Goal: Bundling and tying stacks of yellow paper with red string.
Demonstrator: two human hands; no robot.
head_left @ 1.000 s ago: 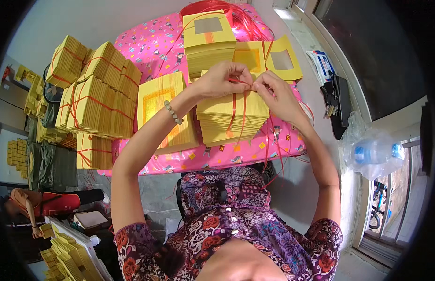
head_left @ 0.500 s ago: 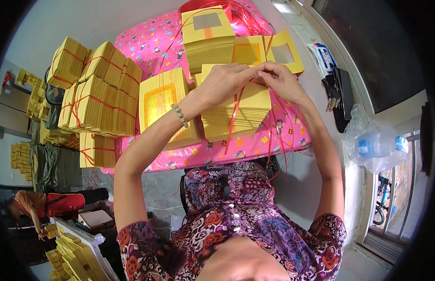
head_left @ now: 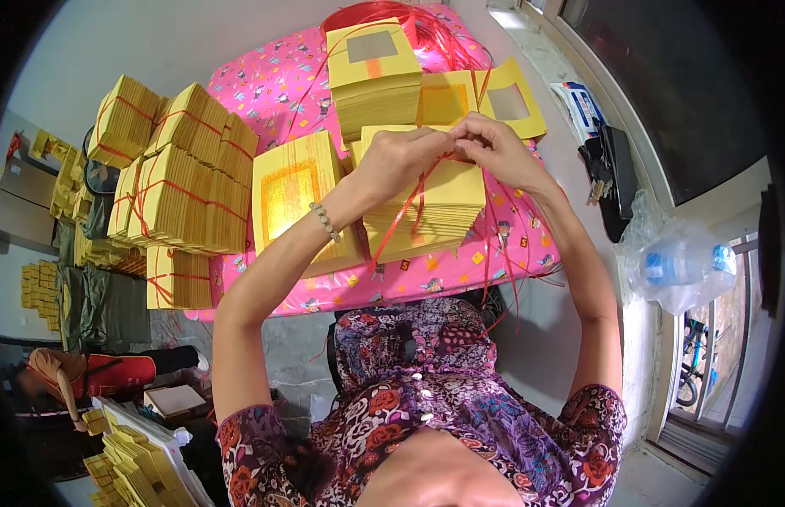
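Fingers (head_left: 443, 144) of both hands pinch the red string (head_left: 401, 221) above the yellow paper stack (head_left: 443, 198); its loose ends trail toward 7 o'clock, nearer the left hand (head_left: 401, 160).

Stack of yellow paper sheets (head_left: 426, 207), approx. square, lying flat on the pink patterned cloth just beside a gold-printed stack; top edge hidden under the hands. Red plastic string (head_left: 405, 215), thin and glossy, runs from the pinched fingertips down across the stack's top & front face, loose ends trailing over the cloth edge.
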